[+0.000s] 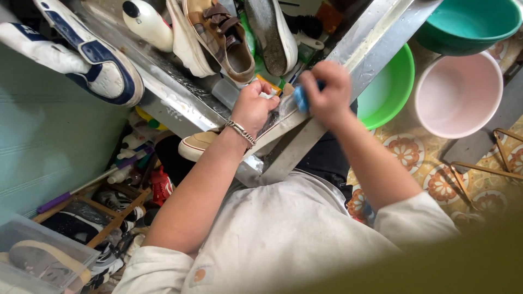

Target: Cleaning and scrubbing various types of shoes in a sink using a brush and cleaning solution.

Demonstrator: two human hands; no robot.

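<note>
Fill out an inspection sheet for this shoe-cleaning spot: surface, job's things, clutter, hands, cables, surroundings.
Surface: wet metal bench, shiny with suds.
Job's things: tan shoe at the bench edge; blue scrubbing tool.
Clutter: blue-and-white sneakers, brown strapped shoe, white bottle.
Hands: left hand, with wrist chain, fist closed on the tan shoe; right hand, grip shut on the blue scrubbing tool.
Cables: nothing seen.
Surroundings: green basin, pink basin, teal basin, patterned floor, shoes on wooden rack below.
</note>
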